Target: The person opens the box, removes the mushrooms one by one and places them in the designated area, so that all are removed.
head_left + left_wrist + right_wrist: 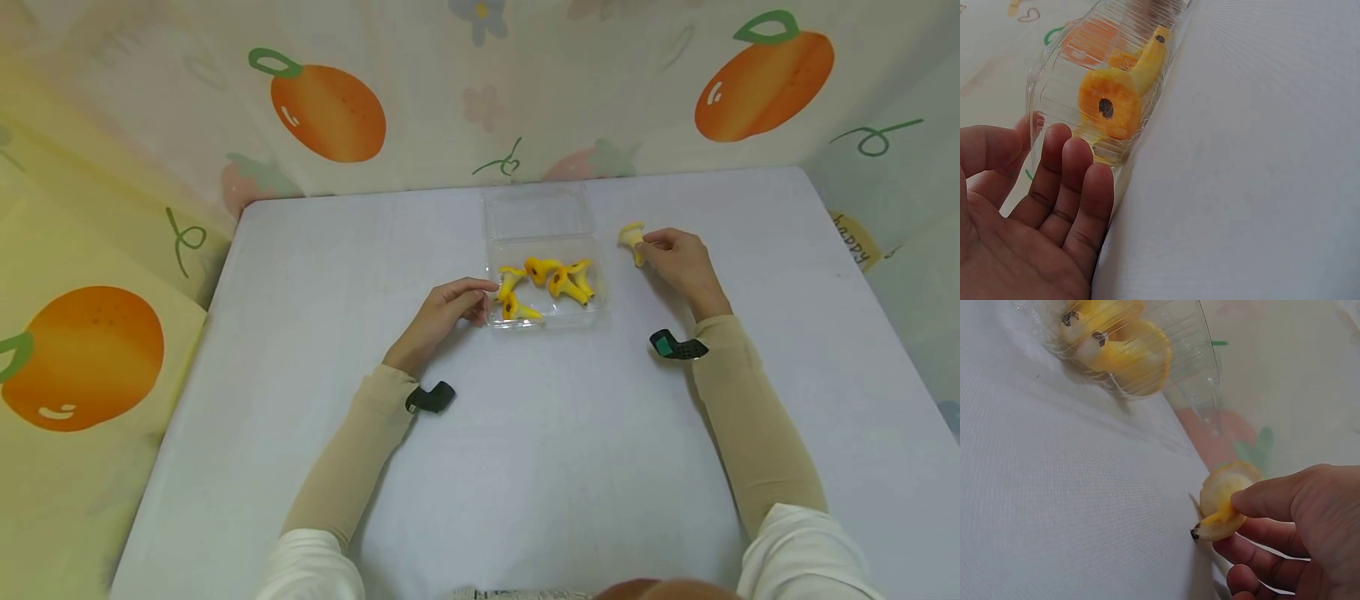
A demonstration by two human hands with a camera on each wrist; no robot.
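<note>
A clear plastic clamshell box [546,320] lies with its lid folded back on the table. Several yellow trumpet-shaped mushrooms [570,286] with dark spots sit inside it; through its ribbed wall, one mushroom [1110,103] shows an orange cap. My left hand [448,313] rests its loosely bent fingers [1079,169] against the box's left side. To the right of the box, my right hand [684,265] pinches a paler yellow mushroom [632,236] between thumb and fingers. In the right wrist view, this mushroom [1219,500] shows a wide cap and a dark stem tip, close to the tabletop.
A white-covered table [555,467] carries everything. Behind it hangs a fruit-printed curtain [427,100], which reaches the table's far edge and both sides. Dark wrist mounts [678,345] stick out from the sleeves.
</note>
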